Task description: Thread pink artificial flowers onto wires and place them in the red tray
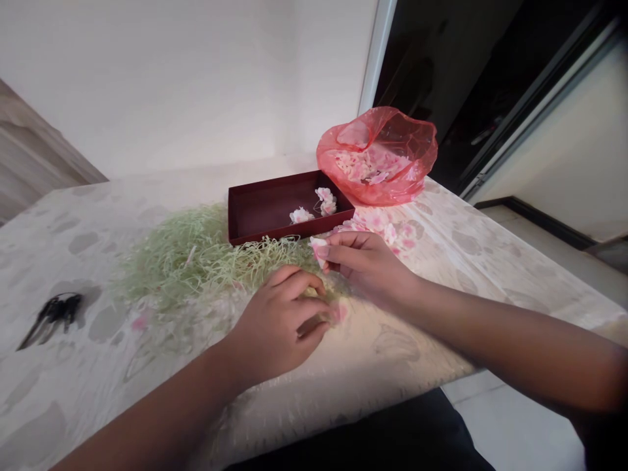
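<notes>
My right hand [367,265] pinches a small pink and white petal [318,250] just in front of the box's near right side. To its left, my left hand [287,317] is curved over the table, its thumb and fingertips close to a pink petal [339,311]; whether it touches that petal is unclear. Behind the hands is a dark maroon box [269,196] with a few pink-white flowers [326,201] inside at its right end. Pale green shredded filler [196,255] spreads in front and left of the box.
A red translucent plastic bag [422,163] holding pink petals stands behind the box's right corner. More petals [387,226] lie beside the box. Black keys [56,311] rest on the left of the patterned tablecloth [441,333]. A white wall rises behind the table.
</notes>
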A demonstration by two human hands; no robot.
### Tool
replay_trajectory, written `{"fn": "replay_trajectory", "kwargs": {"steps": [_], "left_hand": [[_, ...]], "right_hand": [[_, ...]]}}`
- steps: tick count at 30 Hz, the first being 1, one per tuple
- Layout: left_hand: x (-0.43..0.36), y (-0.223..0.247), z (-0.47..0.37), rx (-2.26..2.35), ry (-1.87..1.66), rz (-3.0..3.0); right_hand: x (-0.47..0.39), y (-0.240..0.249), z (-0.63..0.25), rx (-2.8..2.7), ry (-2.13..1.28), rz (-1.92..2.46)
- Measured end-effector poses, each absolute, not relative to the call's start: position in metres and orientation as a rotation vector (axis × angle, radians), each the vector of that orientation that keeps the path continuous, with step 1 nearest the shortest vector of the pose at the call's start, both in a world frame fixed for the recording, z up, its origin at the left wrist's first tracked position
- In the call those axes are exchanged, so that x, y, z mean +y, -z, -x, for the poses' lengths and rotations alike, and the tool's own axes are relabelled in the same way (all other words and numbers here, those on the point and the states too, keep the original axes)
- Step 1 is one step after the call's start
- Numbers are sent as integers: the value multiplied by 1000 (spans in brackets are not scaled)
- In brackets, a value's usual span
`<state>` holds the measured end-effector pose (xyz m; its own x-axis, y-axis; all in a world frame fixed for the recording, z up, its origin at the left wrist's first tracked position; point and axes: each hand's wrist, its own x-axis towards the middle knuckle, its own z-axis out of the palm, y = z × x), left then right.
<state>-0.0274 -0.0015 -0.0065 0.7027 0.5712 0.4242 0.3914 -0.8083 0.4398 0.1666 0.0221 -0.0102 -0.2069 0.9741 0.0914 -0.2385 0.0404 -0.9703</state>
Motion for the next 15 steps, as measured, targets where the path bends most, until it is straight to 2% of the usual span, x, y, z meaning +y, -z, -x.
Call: {"fn": "replay_trajectory", "kwargs": {"steps": [4,10,15], "left_hand": [[-1,8,27,735,-800,-2539],[-3,-3,30,1132,-964,-1893],[-4,-4,30,1157,-1005,-1654]], "right_hand": [[23,9,-166,-1208,-1427,846],[20,6,-169,-1339,-1372,904],[16,1,-170,-1498,-1262,887]]}}
